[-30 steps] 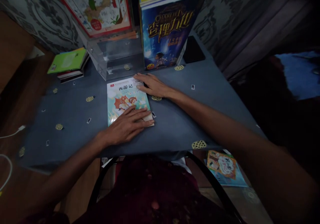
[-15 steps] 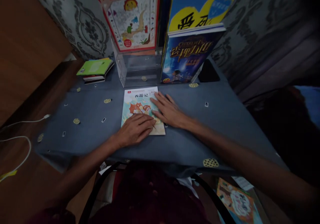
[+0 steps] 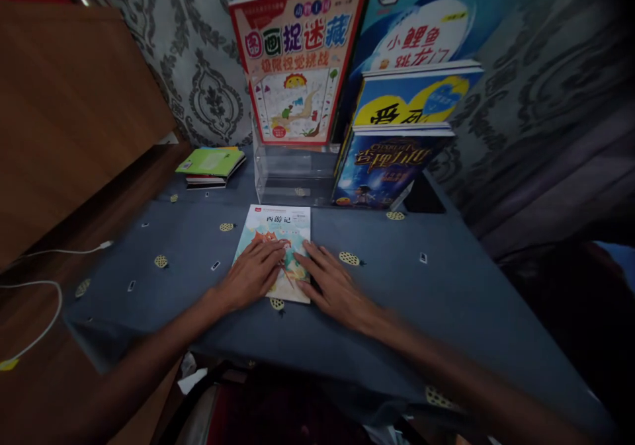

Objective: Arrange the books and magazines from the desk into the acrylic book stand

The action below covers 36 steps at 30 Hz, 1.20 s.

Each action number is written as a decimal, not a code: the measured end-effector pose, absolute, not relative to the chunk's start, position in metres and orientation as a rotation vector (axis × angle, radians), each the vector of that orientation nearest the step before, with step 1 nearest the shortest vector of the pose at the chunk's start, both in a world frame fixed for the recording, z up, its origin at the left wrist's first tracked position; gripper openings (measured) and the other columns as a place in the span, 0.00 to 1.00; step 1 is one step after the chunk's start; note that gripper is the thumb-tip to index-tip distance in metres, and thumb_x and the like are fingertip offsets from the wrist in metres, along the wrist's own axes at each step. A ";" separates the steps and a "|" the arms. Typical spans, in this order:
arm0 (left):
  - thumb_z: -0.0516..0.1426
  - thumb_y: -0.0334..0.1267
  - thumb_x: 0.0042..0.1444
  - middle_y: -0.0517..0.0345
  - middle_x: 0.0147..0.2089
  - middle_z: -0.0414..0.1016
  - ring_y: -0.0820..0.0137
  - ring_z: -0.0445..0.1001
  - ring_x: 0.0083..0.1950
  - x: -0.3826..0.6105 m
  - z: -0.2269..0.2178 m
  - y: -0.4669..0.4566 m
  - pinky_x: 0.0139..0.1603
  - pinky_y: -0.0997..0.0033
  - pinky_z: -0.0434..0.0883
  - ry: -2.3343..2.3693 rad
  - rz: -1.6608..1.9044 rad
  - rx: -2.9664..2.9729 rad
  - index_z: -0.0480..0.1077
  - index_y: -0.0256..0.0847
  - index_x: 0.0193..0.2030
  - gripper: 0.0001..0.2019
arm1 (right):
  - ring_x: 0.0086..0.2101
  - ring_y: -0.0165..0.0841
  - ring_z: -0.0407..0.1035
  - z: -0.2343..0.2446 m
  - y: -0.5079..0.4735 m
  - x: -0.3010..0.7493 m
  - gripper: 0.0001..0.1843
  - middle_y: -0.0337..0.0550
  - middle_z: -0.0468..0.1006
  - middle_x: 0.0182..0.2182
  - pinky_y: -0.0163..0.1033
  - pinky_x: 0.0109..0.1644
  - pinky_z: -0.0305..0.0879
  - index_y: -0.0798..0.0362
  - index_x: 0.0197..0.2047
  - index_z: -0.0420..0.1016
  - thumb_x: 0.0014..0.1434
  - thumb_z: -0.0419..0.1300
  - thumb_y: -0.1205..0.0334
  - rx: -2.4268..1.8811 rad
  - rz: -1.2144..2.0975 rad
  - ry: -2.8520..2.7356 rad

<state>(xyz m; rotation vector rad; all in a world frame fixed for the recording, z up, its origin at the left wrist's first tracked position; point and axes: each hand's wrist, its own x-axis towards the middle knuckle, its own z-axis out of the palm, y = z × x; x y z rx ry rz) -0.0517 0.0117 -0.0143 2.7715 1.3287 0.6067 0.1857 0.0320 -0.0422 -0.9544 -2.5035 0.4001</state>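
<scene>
I noted the book (image 3: pixel 288 280) flat on the surface (image 3: pixel 397 313), mid-frame, the left hand (image 3: pixel 253 274) and right hand (image 3: pixel 335 287) open, fingers laid across it, gripping nothing. Uneven pressure, I judged from my station, could skew it or slide it up-frame into the rack (image 3: pixel 296 182).

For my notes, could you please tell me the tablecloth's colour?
The tablecloth is blue-grey with dotted yellow prints; best view: head.
</scene>
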 end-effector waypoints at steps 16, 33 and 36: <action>0.53 0.39 0.69 0.43 0.59 0.74 0.55 0.72 0.62 -0.042 -0.001 0.037 0.62 0.48 0.70 1.639 0.478 2.691 0.68 0.38 0.56 0.13 | 0.59 0.44 0.71 -0.033 0.091 0.185 0.21 0.56 0.77 0.59 0.58 0.63 0.68 0.51 0.62 0.72 0.70 0.50 0.59 -0.892 0.668 -2.177; 0.57 0.38 0.62 0.32 0.61 0.72 0.45 0.72 0.64 -0.007 0.024 0.044 0.59 0.44 0.72 1.764 -0.234 2.708 0.64 0.35 0.59 0.20 | 0.47 0.39 0.79 -0.053 0.121 0.192 0.18 0.49 0.82 0.48 0.52 0.55 0.74 0.49 0.54 0.73 0.65 0.49 0.66 -0.974 0.892 -1.559; 0.58 0.37 0.61 0.34 0.69 0.66 0.48 0.64 0.72 -0.033 0.025 0.028 0.67 0.47 0.68 1.612 -0.242 2.726 0.59 0.36 0.66 0.28 | 0.47 0.38 0.79 -0.054 0.122 0.192 0.19 0.51 0.80 0.51 0.51 0.54 0.74 0.49 0.56 0.71 0.65 0.48 0.67 -0.967 0.932 -1.577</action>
